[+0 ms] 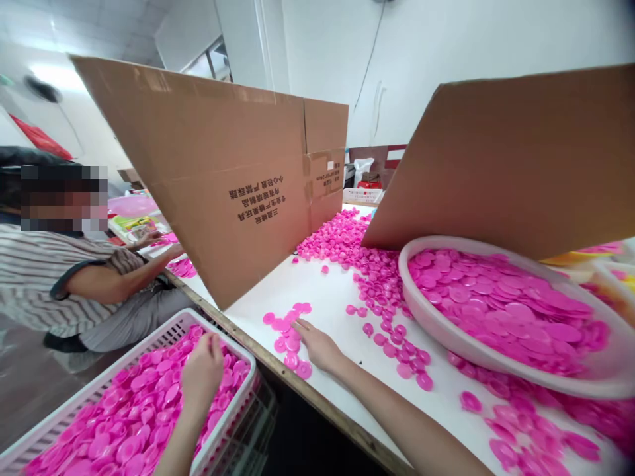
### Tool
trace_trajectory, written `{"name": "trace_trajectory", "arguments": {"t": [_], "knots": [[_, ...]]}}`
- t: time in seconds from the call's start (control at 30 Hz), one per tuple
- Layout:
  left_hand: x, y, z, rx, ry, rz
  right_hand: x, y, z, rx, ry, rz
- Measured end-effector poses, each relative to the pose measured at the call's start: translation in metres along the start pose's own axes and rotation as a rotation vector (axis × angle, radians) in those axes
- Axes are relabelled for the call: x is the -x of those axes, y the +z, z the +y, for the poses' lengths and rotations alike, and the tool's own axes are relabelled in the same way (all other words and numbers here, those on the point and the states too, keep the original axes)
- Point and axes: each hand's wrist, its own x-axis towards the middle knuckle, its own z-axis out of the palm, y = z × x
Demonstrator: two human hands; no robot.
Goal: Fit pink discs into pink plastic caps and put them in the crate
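My left hand (pixel 202 370) is over the white slatted basket (pixel 244 378), its fingers curled together. Whatever they might hold is hidden from view. Beneath it, the basket is heaped with small pink plastic pieces (pixel 143 403), round and cap-like. On the white tabletop, my right hand (pixel 317 344) reaches out with extended fingers. Its fingertips touch a small cluster of flat pink plastic discs (pixel 282 324) near the table edge.
A tilted pale tub (pixel 411 294) of larger pink discs stands at right. Loose pink pieces (pixel 342 241) spread behind and beside it. Cardboard panels rise at left (pixel 208 172) and right (pixel 506 158). A person in a striped shirt (pixel 34 264) sits beyond the left panel.
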Motion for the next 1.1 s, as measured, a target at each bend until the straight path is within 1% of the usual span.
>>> {"name": "trace_trajectory", "arguments": {"t": [0.03, 0.07, 0.1, 0.13, 0.17, 0.2, 0.27, 0.37, 0.43, 0.5, 0.53, 0.57, 0.63, 0.73, 0.8, 0.87, 0.93, 1.0, 1.1], "knots": [[-0.004, -0.004, -0.013, -0.118, -0.012, 0.063, -0.002, 0.002, 0.003, 0.084, -0.024, -0.035], [-0.006, -0.005, -0.020, -0.202, 0.007, 0.100, -0.003, 0.004, 0.006, 0.148, -0.037, -0.057], [-0.005, -0.003, -0.020, -0.237, 0.051, 0.106, -0.001, 0.005, 0.010, 0.194, -0.042, -0.060], [-0.003, 0.002, -0.013, -0.225, 0.114, 0.086, 0.003, 0.006, 0.013, 0.227, -0.037, -0.042], [0.001, 0.011, -0.001, -0.174, 0.188, 0.048, 0.009, 0.005, 0.017, 0.249, -0.021, -0.013], [0.006, 0.021, 0.017, -0.103, 0.265, 0.002, 0.016, 0.004, 0.021, 0.263, 0.007, 0.022], [0.014, 0.047, 0.063, 0.047, 0.395, -0.091, 0.035, -0.002, 0.029, 0.278, 0.078, 0.078], [0.021, 0.088, 0.140, 0.219, 0.524, -0.235, 0.066, -0.016, 0.037, 0.273, 0.176, 0.107], [0.021, 0.113, 0.184, 0.272, 0.602, -0.348, 0.086, -0.026, 0.040, 0.242, 0.240, 0.114], [0.020, 0.132, 0.215, 0.294, 0.686, -0.449, 0.102, -0.034, 0.043, 0.175, 0.301, 0.136], [0.019, 0.139, 0.224, 0.307, 0.724, -0.487, 0.109, -0.037, 0.045, 0.134, 0.329, 0.149], [0.019, 0.143, 0.229, 0.325, 0.755, -0.514, 0.116, -0.041, 0.048, 0.094, 0.352, 0.163], [0.021, 0.146, 0.226, 0.361, 0.797, -0.549, 0.125, -0.048, 0.053, 0.016, 0.392, 0.200], [0.035, 0.140, 0.200, 0.459, 0.793, -0.621, 0.127, -0.057, 0.063, -0.192, 0.478, 0.272], [0.048, 0.131, 0.182, 0.558, 0.739, -0.687, 0.119, -0.061, 0.067, -0.394, 0.568, 0.305], [0.060, 0.124, 0.170, 0.625, 0.679, -0.742, 0.105, -0.060, 0.069, -0.542, 0.639, 0.306], [0.067, 0.120, 0.166, 0.646, 0.641, -0.773, 0.089, -0.055, 0.070, -0.613, 0.683, 0.272], [0.069, 0.119, 0.167, 0.658, 0.620, -0.793, 0.077, -0.050, 0.069, -0.660, 0.711, 0.182], [0.068, 0.118, 0.169, 0.678, 0.624, -0.811, 0.069, -0.048, 0.068, -0.695, 0.729, 0.040]]}}
